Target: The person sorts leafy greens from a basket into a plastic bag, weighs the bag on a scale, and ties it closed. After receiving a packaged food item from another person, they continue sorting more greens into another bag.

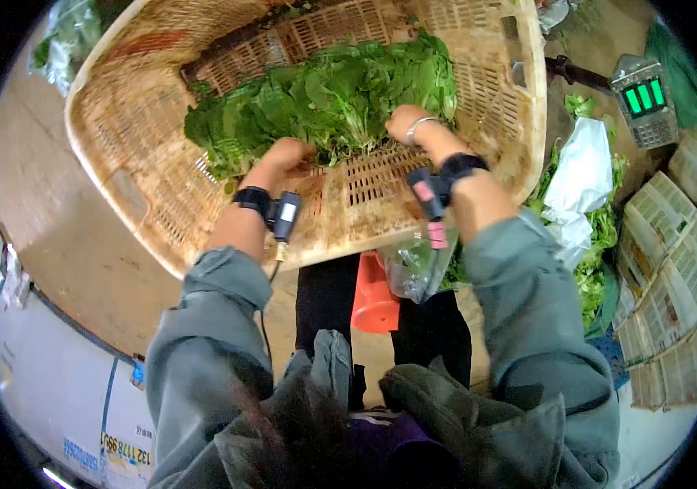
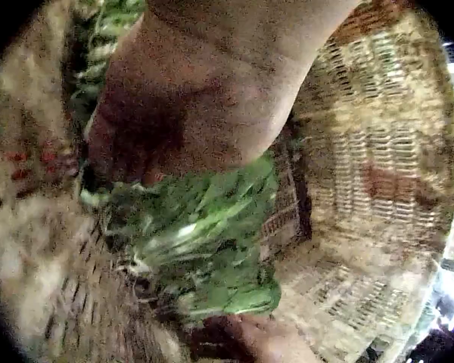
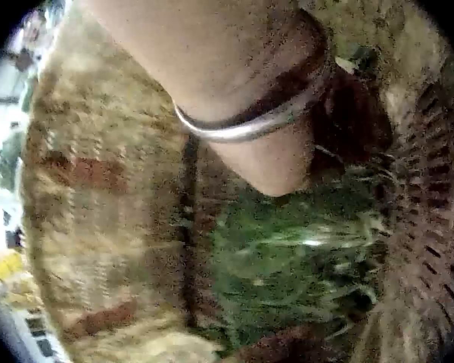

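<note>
Leafy greens (image 1: 308, 102) lie in a wide band across a large, stained plastic basket (image 1: 108, 130), their pale root ends towards the person. My left hand (image 1: 289, 153) is at the near edge of the band, fingers curled in at the root ends. To its right, my right hand (image 1: 408, 122), with a silver bangle (image 3: 246, 130) at the wrist, grips at the same edge with bent fingers. In the left wrist view, greens (image 2: 204, 234) fill the space between the two hands. The fingertips of both hands are largely hidden by the hands themselves and the leaves.
A scale display (image 1: 644, 96) with green digits stands right of the basket. Near it are a white plastic bag (image 1: 581, 175) over more greens and stacked pale crates (image 1: 662, 269). Between the person's legs, below the basket rim, is an orange-red plastic container (image 1: 375, 301).
</note>
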The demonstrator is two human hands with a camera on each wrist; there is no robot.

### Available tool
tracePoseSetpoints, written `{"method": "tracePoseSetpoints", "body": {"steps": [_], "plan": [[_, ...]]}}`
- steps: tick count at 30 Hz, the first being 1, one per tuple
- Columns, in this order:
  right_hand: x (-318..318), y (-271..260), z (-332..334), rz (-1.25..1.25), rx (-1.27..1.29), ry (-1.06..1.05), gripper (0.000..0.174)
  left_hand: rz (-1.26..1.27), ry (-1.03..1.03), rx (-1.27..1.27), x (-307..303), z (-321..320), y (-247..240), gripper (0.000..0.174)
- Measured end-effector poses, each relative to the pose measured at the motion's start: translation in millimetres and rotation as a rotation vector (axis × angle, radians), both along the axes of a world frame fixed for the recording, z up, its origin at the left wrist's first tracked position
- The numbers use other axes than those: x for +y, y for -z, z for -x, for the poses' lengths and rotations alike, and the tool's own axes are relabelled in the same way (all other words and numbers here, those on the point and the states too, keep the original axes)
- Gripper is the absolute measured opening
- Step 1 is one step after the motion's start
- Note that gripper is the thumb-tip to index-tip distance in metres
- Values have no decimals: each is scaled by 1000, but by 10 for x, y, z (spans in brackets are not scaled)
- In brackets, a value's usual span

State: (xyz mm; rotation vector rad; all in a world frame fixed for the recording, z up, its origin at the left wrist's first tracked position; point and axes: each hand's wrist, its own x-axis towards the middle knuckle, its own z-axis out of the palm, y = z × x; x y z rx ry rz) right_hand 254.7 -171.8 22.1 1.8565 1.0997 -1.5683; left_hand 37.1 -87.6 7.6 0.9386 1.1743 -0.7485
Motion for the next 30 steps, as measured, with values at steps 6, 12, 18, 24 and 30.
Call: {"method": "tracePoseSetpoints", "body": {"steps": [6,12,18,24,30], "plan": [[-246,360,338,30,-166,433,35,-457,-602,640,-624,-208,939,23],[65,329,353,-227,-226,399,63,-559,-264,461,-587,-279,644,59],[15,393,606,-258,-291,267,85,-502,157,423,-404,-368,341,47],[1020,-20,468,-779,-238,83,82,-589,797,280,-34,523,854,21],[1504,612,969,-303,-20,-294,92,-744,-227,279,205,461,313,31]]}}
